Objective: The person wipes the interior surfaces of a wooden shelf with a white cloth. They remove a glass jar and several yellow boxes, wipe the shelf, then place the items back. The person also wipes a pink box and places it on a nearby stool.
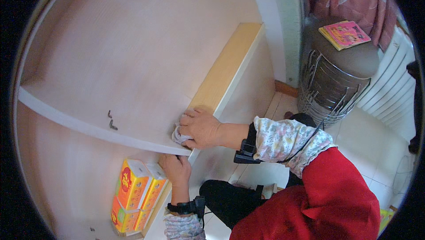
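My right hand [201,128] presses a crumpled white cloth [181,136] against the near end of a wooden shelf board [229,63], close to where it meets an upright divider panel [99,130]. Just on the other side of that divider, my left hand [176,168] is curled near its front end; the fingertips are hidden, so whether it grips the edge cannot be told. Orange and yellow tissue packs [134,186] stand beside the left hand in the neighbouring compartment.
Small metal hooks [113,125] stick out from the pale back panel. Beyond the cabinet's far end are a dark padded stool with a wire frame [345,57], bearing pink and yellow booklets [347,34], a patterned curtain [352,0] and a white radiator [388,83].
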{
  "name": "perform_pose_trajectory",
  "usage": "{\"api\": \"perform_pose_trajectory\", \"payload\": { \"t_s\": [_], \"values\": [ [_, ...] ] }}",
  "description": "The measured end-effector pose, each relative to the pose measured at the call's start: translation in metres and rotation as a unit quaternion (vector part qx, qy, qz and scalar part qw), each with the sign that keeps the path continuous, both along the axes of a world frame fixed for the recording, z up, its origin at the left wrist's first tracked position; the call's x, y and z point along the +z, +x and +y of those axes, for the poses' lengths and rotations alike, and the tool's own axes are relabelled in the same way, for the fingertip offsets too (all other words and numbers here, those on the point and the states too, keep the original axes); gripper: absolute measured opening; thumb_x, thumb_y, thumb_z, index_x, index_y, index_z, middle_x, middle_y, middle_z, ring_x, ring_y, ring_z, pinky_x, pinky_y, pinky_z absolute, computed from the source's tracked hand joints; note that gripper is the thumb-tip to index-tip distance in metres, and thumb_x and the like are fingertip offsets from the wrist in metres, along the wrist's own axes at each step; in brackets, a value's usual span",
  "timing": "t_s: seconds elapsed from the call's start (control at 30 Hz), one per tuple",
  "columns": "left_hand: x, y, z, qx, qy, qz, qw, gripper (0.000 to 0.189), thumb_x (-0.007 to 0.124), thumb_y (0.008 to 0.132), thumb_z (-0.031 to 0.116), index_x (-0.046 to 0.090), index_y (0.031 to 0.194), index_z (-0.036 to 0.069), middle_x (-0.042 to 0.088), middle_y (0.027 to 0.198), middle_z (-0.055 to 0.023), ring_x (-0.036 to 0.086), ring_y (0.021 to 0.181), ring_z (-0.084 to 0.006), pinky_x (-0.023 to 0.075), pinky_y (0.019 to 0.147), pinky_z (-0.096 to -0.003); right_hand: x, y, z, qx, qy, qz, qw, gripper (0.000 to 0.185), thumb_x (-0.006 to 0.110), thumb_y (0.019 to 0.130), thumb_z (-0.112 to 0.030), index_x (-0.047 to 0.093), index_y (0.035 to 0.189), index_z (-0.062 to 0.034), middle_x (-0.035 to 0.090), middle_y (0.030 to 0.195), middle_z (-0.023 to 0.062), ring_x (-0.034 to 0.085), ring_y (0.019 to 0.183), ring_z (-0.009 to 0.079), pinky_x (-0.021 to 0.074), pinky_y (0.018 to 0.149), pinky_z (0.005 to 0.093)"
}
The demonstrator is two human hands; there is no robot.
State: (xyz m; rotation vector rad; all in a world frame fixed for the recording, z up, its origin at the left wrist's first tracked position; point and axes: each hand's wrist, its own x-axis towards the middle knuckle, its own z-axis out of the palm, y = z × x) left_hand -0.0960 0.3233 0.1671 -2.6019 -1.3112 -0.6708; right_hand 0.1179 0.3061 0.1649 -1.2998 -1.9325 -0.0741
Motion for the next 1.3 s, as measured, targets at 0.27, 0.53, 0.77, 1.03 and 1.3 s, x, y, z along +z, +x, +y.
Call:
{"api": "perform_pose_trajectory", "payload": {
  "t_s": [0.27, 0.53, 0.77, 1.03, 1.3],
  "values": [
    [0.000, -0.004, -0.002, -0.006, -0.027, -0.019, 0.999, 0.039, 0.059, 0.081, 0.017, 0.062, 0.113, -0.006, 0.059, 0.115, -0.0309, 0.051, 0.108, -0.0506, 0.0385, 0.095, -0.0563, 0.012, 0.135, 0.041, -0.177, -0.138, -0.029, 0.974, 0.044, 0.059, 0.087, -0.050, 0.068, 0.114, -0.0162, 0.065, 0.113, 0.0087, 0.061, 0.110, 0.0297, 0.0462, 0.093, 0.0481],
    [-0.007, -0.011, 0.000, 0.019, -0.040, 0.007, 0.999, 0.036, 0.057, 0.083, 0.015, 0.062, 0.111, -0.007, 0.058, 0.116, -0.0322, 0.049, 0.109, -0.0519, 0.0359, 0.099, -0.0573, 0.004, 0.271, 0.066, -0.391, -0.070, -0.039, 0.917, 0.042, 0.055, 0.089, -0.047, 0.070, 0.112, -0.0156, 0.067, 0.109, 0.0126, 0.063, 0.106, 0.0360, 0.0452, 0.089, 0.0571],
    [-0.005, -0.008, -0.005, 0.025, -0.038, 0.004, 0.999, 0.034, 0.057, 0.084, 0.017, 0.063, 0.109, -0.006, 0.058, 0.115, -0.0317, 0.049, 0.107, -0.0521, 0.0352, 0.098, -0.0578, 0.011, 0.306, 0.075, -0.458, -0.165, -0.066, 0.871, 0.050, 0.048, 0.097, -0.045, 0.060, 0.129, -0.0088, 0.059, 0.130, 0.0146, 0.051, 0.125, 0.0334, 0.0393, 0.104, 0.0513],
    [-0.003, -0.006, -0.003, -0.010, -0.026, -0.001, 1.000, 0.032, 0.058, 0.082, 0.016, 0.063, 0.107, -0.004, 0.058, 0.112, -0.0291, 0.050, 0.105, -0.0494, 0.0372, 0.093, -0.0551, -0.017, 0.260, 0.070, -0.391, -0.019, -0.035, 0.920, 0.045, 0.059, 0.086, -0.045, 0.070, 0.110, -0.0084, 0.067, 0.109, 0.0162, 0.061, 0.105, 0.0380, 0.0441, 0.093, 0.0545],
    [-0.005, -0.007, 0.003, 0.009, -0.025, 0.004, 1.000, 0.038, 0.058, 0.082, 0.017, 0.060, 0.113, -0.005, 0.058, 0.114, -0.0303, 0.050, 0.107, -0.0503, 0.0388, 0.092, -0.0561, -0.016, 0.108, 0.006, -0.160, 0.037, 0.063, 0.984, 0.037, 0.070, 0.078, -0.034, 0.067, 0.103, -0.0073, 0.065, 0.113, 0.0134, 0.054, 0.117, 0.0359, 0.0388, 0.101, 0.0505]
  ]
}}
